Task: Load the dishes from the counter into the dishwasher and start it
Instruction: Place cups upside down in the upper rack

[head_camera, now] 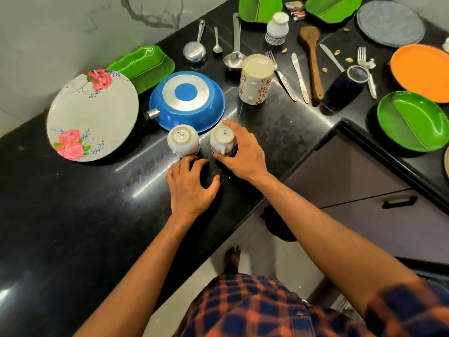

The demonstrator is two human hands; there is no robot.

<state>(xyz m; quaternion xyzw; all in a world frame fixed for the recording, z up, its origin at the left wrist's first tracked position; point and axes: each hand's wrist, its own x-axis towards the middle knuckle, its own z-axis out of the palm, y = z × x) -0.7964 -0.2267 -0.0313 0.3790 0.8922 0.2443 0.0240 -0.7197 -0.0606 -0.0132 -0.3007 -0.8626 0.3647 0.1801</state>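
Two small white cups stand upside down side by side on the black counter [73,215]. My right hand [240,154] grips the right cup [221,139], with fingers curled round its side and its handle facing me. My left hand [189,186] lies just in front of the left cup [182,141], fingers spread and loosely bent, fingertips at the cup's base, holding nothing. Behind the cups lies an upturned blue pan [187,100]. A floral plate [92,115] leans at the left.
Further back stand a patterned mug [255,80], a dark blue cup [347,83] on its side, ladles, spoons, knives, forks and a wooden spatula [312,62]. Green leaf-shaped plates [410,120], an orange plate [422,71] and a grey plate [390,23] lie at the right. Cabinet drawers [379,190] sit below.
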